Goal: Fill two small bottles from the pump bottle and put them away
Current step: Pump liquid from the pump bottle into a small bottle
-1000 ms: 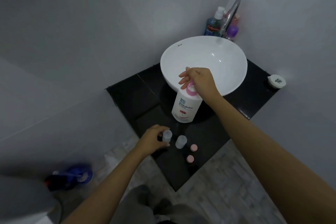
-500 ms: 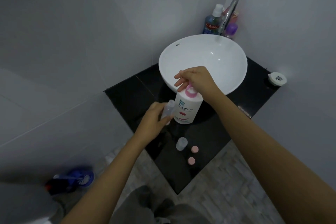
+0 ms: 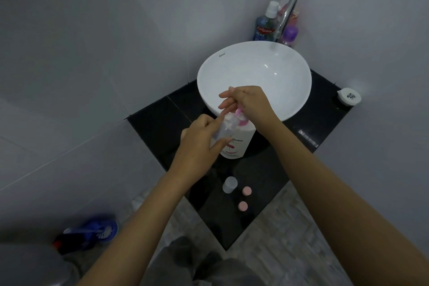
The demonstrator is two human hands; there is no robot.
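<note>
Standing on the black counter [image 3: 160, 123], the pump bottle [image 3: 239, 139] is pressed by the right hand [image 3: 249, 102]; a small bottle [image 3: 224, 129] is gripped by the left hand [image 3: 199, 144] under the spout.

Dim corner, plain grey walls [image 3: 116, 53]. Black table [image 3: 160, 121] beneath the fingers; white basin [image 3: 278, 90] and chrome tap [image 3: 286, 14] beyond them. Pale tiled floor [image 3: 290, 239] below.
</note>
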